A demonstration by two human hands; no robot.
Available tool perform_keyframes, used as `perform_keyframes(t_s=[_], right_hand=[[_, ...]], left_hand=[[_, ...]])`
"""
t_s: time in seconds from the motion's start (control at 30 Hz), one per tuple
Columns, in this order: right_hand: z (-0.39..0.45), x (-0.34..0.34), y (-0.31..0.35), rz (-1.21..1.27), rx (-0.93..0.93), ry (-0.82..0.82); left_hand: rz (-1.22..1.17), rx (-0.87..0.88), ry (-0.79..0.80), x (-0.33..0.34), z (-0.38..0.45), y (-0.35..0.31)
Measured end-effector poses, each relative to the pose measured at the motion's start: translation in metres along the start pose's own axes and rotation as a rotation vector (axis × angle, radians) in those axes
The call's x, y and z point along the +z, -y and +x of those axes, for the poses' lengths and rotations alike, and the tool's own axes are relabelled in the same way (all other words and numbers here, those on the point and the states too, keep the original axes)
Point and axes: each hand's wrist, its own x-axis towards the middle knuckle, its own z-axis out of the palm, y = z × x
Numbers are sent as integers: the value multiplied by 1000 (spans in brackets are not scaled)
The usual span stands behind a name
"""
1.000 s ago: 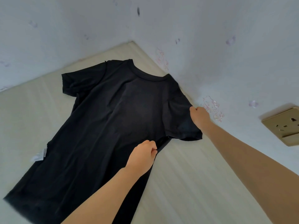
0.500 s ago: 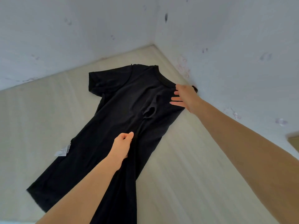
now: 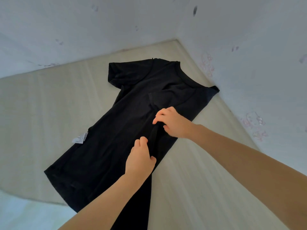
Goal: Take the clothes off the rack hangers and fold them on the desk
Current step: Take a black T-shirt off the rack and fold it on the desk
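A black T-shirt point(image 3: 116, 130) lies flat on the pale wooden desk point(image 3: 41, 105), collar toward the far corner. Its right side and right sleeve are folded in over the body. A white care label point(image 3: 79, 138) sticks out at its left edge. My left hand point(image 3: 141, 159) lies on the folded edge near the middle and pinches the cloth between thumb and fingers. My right hand point(image 3: 172, 124) is just beyond it, fingers curled down and pinching the same folded edge below the sleeve.
The desk sits in a corner between two white walls point(image 3: 249, 63) with faint marks. Its front left edge point(image 3: 33, 196) drops off to a light floor. Bare desk surface lies to the left and right of the shirt.
My right hand came back from the shoulder to the folded edge near my left hand. The right sleeve now lies flat over the shirt body. The view shifted slightly.
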Motion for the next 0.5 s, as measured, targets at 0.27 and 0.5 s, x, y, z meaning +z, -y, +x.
perform_keyframes(t_s=[0.27,0.5], right_hand=[[1,14,28,-165,-74,71],[1,10,17,-138,43,148]], left_hand=[[278,26,20,14,-28,8],[110,-39,217,-12,-41,45]])
